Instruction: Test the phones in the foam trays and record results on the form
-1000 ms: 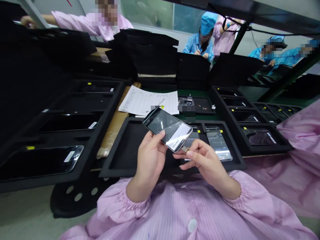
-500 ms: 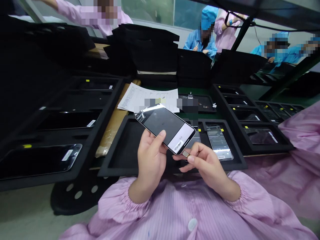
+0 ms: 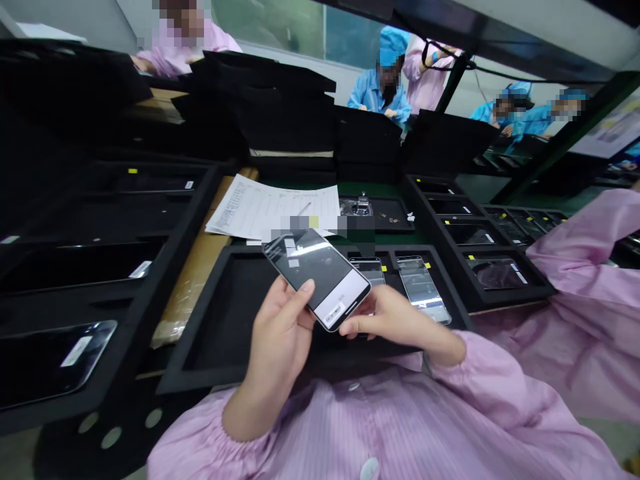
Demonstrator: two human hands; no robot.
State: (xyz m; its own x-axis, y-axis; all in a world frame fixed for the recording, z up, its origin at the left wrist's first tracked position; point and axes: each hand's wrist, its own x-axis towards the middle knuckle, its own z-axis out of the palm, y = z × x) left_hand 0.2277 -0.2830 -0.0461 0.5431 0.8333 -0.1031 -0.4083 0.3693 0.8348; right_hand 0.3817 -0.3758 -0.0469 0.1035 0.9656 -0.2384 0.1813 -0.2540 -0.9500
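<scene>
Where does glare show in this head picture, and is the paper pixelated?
Head view: a glare band crosses the held phone; light streaks the rightmost phone in the near tray. Head view: blocky squares cover part of the paper.

A smartphone [image 3: 324, 275] shows dark grey above and white below, with a black-and-white barcode label [image 3: 333, 313]. The wearer's smock [image 3: 400, 413] is pink with fine stripes and white buttons [image 3: 370, 468]. The foam tray [image 3: 215, 333] is black, the sticker [image 3: 427, 265] yellow, a coworker's cap [image 3: 393, 45] bright blue.
</scene>
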